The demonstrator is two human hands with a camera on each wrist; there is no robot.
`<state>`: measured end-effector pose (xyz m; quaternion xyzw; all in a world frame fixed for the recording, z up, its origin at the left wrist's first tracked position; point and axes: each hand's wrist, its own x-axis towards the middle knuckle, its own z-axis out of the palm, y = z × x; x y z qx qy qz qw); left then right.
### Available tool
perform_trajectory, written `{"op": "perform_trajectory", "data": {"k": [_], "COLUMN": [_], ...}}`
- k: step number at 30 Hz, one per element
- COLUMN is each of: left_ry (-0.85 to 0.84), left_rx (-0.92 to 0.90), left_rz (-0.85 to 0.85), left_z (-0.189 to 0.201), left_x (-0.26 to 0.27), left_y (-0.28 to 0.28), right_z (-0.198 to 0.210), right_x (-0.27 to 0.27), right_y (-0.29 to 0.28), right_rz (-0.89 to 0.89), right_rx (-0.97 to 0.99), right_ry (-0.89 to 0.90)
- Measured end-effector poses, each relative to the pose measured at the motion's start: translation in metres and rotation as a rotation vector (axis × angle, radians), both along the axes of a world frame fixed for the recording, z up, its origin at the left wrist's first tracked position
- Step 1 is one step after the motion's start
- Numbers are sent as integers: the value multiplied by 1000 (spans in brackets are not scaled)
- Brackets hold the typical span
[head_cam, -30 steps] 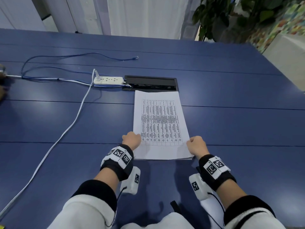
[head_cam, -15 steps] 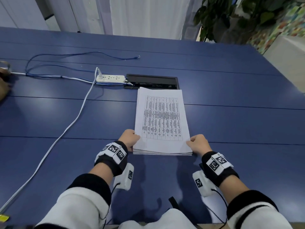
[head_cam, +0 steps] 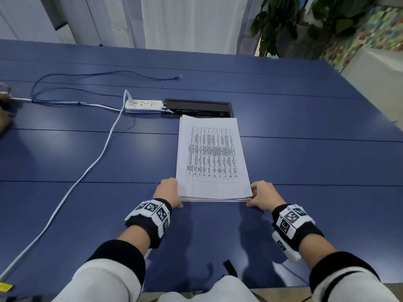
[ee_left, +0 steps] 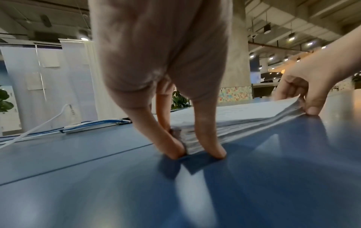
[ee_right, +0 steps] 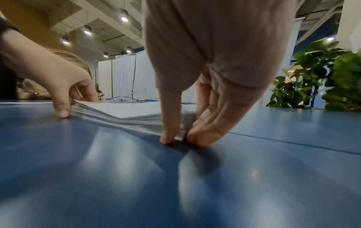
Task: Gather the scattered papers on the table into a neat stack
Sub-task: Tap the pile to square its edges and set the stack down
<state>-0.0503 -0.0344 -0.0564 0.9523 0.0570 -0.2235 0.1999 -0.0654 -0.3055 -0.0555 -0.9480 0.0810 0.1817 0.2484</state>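
- Blue panels with thin seams make the top of the long bench (head_cam: pixel 305 162), and a white curtain and a green leafy plant (head_cam: pixel 290 22) stand behind its far edge.
- On the bench, in the middle, lies the stack of white printed papers (head_cam: pixel 212 158), with a table of small text on the top sheet; its far end touches the black cable hatch (head_cam: pixel 197 105).
- The left hand (head_cam: pixel 169 191) is at the near left corner of the stack: fingers (ee_left: pixel 170 145) point down along the left side, the thumb stands at the near edge, tips on the bench.
- The right hand (head_cam: pixel 262 195) does the same at the near right corner, with the corner squeezed between thumb and fingers (ee_right: pixel 205 131).
- Sheets near the corners look a little fanned.
- A white power strip (head_cam: pixel 144 104) with white and blue cables lies to the left, apart from the papers.
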Motion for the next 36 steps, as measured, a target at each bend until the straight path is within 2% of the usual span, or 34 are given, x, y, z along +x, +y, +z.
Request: {"op": "perform_trajectory", "data": {"k": [5, 14, 18, 23, 32, 36], "left_ry": [-58, -41, 9, 34, 50, 55], "left_rx": [-158, -253, -227, -210, -130, -62], "left_rz": [121, 113, 109, 106, 119, 47], "left_z": [-8, -14, -4, 4, 4, 7], "left_x": [3, 6, 14, 21, 25, 22], "left_y": [8, 15, 18, 7, -2, -10], "right_z": [-5, 2, 13, 13, 9, 12], "right_x": [7, 5, 9, 14, 16, 23], "right_y": [0, -4, -4, 0, -1, -2], "right_rz": [-56, -27, 35, 25, 5, 45], "right_rx": [5, 27, 21, 30, 32, 1], "right_ry": [-36, -5, -12, -45, 28, 71]}}
